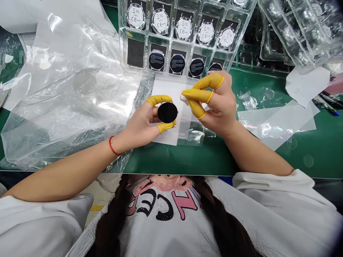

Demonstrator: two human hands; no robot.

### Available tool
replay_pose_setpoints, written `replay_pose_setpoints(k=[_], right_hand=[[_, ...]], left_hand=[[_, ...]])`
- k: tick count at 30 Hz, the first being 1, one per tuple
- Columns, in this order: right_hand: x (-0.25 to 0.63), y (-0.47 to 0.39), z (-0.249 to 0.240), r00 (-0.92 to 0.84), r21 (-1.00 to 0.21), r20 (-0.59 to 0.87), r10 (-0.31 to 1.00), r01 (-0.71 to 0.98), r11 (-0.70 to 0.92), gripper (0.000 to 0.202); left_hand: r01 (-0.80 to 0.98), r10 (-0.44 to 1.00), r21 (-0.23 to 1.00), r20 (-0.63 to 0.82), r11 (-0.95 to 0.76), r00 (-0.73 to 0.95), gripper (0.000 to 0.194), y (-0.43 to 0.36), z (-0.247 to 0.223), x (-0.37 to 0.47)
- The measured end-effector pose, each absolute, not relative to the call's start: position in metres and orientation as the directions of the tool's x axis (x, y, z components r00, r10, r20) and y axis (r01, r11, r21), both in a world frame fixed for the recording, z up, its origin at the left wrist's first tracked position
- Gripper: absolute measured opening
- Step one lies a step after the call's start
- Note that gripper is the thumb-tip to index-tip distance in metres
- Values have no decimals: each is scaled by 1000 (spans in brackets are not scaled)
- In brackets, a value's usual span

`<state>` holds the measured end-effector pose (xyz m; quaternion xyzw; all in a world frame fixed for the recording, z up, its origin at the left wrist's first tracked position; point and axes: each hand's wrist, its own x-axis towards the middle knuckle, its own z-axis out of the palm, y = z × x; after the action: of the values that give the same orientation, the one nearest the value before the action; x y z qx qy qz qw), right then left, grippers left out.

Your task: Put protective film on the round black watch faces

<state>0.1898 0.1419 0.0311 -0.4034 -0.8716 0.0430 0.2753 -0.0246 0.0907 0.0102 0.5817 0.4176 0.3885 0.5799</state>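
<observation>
A round watch with a plain black face (pixel 167 112) is held by its edges in my left hand (pixel 150 119), between fingers in yellow finger covers. Just to the right, my right hand (pixel 214 101), also with yellow covers, pinches a small white cloth or tissue (pixel 184 97). It does not touch the watch. Below both hands lie white paper (pixel 166 137) and clear film sheets. Beyond them a clear plastic tray (pixel 122 53) holds several watches, the upper ones back side up, the front ones with printed dark faces. One front-left compartment shows only a black pad (pixel 135 53).
Large clear plastic bags (pixel 66 100) cover the left of the green table (pixel 182 160). Stacked clear trays (pixel 297 35) stand at the back right. Film sheets (pixel 276 123), a white paper piece (pixel 308 84) and pens (pixel 327 103) lie on the right.
</observation>
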Motion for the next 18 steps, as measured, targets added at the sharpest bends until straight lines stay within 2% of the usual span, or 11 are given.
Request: replay_pose_setpoints(k=[7,13,18], right_hand=[[174,131,20,-642,-226,406,651,619,752,34],[181,120,7,-678,-156,469,567,568,808,28],[180,111,14,-675,-185,520,523,509,841,20]], left_hand=[[8,935,1000,-22,20,354,59,92,-2,-21],[31,957,999,4,-13,289,64,99,-4,-24],[66,968,997,28,-46,249,65,101,-1,-27]])
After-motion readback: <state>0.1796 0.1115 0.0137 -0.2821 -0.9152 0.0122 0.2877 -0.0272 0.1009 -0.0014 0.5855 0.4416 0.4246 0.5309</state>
